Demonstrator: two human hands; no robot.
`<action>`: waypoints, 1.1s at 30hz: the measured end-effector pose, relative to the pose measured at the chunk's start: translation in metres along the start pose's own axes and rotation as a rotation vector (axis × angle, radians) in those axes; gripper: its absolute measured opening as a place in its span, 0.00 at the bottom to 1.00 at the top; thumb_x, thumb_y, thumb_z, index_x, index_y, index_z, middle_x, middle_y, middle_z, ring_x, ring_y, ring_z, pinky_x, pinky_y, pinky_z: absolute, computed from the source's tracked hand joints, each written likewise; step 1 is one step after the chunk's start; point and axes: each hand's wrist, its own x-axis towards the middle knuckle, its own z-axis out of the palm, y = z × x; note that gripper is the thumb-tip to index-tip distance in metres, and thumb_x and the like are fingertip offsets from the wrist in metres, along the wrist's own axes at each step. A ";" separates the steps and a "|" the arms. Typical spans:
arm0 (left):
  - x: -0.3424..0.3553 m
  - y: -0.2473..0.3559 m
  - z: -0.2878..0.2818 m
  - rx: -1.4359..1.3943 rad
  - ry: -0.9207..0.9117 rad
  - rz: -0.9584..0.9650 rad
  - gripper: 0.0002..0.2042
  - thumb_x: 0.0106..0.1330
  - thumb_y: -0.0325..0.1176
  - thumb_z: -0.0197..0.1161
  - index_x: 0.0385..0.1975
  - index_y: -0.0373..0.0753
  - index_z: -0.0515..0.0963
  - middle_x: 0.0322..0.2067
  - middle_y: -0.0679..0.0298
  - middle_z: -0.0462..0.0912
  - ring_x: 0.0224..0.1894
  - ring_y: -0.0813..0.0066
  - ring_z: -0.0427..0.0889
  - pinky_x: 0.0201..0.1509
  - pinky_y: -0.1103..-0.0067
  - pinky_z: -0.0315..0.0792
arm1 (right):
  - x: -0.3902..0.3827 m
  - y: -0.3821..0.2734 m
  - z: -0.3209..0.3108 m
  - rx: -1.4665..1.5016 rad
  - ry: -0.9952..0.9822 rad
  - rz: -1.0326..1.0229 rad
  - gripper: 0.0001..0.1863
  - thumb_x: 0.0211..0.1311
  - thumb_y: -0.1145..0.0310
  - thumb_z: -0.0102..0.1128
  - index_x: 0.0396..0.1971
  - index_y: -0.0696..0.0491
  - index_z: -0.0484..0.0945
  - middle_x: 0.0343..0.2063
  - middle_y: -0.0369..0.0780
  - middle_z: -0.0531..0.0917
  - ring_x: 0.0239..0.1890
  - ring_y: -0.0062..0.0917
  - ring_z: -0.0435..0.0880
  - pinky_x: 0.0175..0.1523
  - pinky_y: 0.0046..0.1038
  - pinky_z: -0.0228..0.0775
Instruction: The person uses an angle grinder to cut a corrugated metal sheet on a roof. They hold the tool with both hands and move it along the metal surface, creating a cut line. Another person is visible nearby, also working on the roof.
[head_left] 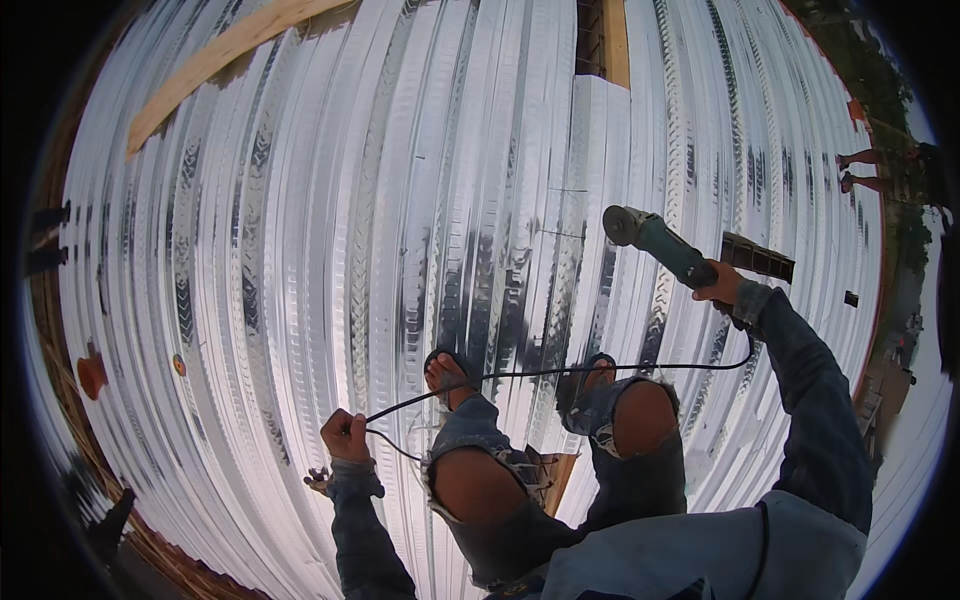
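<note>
My right hand (720, 285) grips the rear end of a green angle grinder (672, 250), held out over the ribbed metal decking at the right. The grinder's round disc (622, 226) points away to the upper left, apart from the sheets as far as I can tell. A black power cord (600, 369) runs from the grinder's back across in front of my shins to my left hand (345, 436). The fingers of that hand are closed round the cord, and a loop of it hangs back toward my left knee.
Shiny corrugated metal sheets (330, 200) spread all round my feet. Openings show at the far edge (592, 40) and right of the grinder (758, 257). A wooden plank (215, 65) lies far left. An orange-brown object (92, 372) sits at left. Another person's legs (865, 170) stand far right.
</note>
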 end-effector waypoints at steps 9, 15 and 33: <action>-0.070 0.152 -0.156 1.342 -0.872 -0.118 0.14 0.51 0.32 0.61 0.38 0.37 0.79 0.34 0.53 0.81 0.35 0.56 0.81 0.46 0.66 0.75 | -0.280 -0.041 0.013 1.000 0.117 0.062 0.20 0.53 0.65 0.64 0.42 0.52 0.65 0.20 0.37 0.73 0.14 0.23 0.73 0.17 0.28 0.69; -0.095 0.345 -0.031 -0.437 -0.908 -0.031 0.37 0.55 0.48 0.68 0.57 0.27 0.62 0.56 0.52 0.69 0.57 0.61 0.72 0.57 0.73 0.68 | -0.430 -0.163 0.073 1.163 -0.032 -0.217 0.22 0.50 0.71 0.65 0.45 0.56 0.66 0.22 0.39 0.75 0.17 0.24 0.77 0.19 0.28 0.71; -0.095 0.369 -0.132 -0.861 -0.327 -0.178 0.36 0.57 0.52 0.63 0.57 0.29 0.61 0.48 0.51 0.72 0.48 0.60 0.74 0.52 0.65 0.71 | -0.397 -0.367 0.224 0.571 -0.535 -0.676 0.44 0.37 0.55 0.78 0.53 0.59 0.64 0.43 0.44 0.77 0.47 0.32 0.77 0.54 0.31 0.66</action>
